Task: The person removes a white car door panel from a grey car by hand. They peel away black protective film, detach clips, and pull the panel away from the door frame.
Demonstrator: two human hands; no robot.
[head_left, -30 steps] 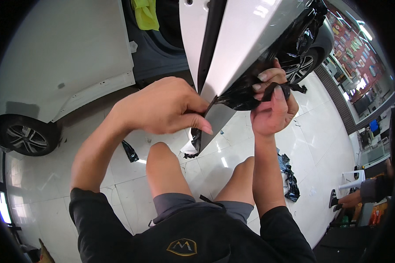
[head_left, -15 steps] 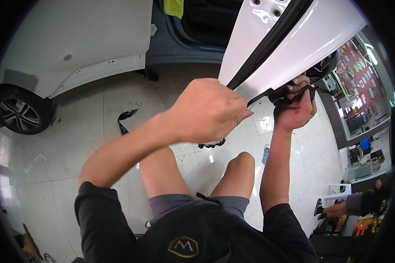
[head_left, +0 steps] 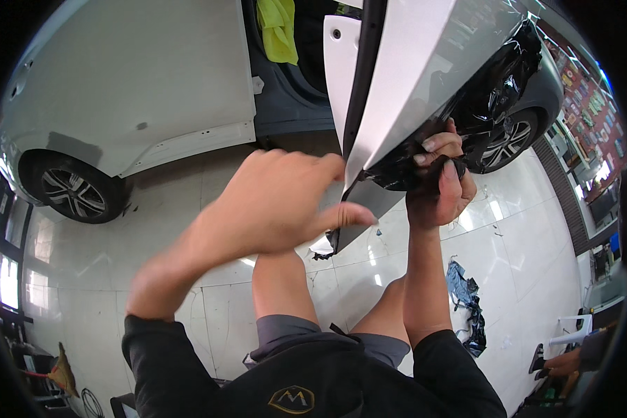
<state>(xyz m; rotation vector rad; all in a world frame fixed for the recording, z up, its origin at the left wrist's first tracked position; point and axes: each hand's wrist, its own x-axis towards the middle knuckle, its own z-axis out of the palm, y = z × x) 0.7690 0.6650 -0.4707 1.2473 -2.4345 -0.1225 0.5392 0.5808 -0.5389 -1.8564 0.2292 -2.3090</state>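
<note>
An open white car door stands in front of me, with a black rubber seal along its edge. Glossy black film, wrinkled and partly loose, hangs on the door's outer face. My right hand is closed on a bunched part of that film, low on the door. At the door's edge, slightly blurred, is my left hand: its thumb stands apart from the fingers and no object shows in it. Whether its fingertips touch the edge I cannot tell.
At the left is a pale car panel above a wheel. A yellow cloth hangs in the door opening. Crumpled film scraps lie on the tiled floor right of my legs. Another person's legs and a white stool are at lower right.
My view has shifted, showing more of the door's outer face and the film. My left hand has gone from a closed fist to a spread thumb. The right hand still grips the film.
</note>
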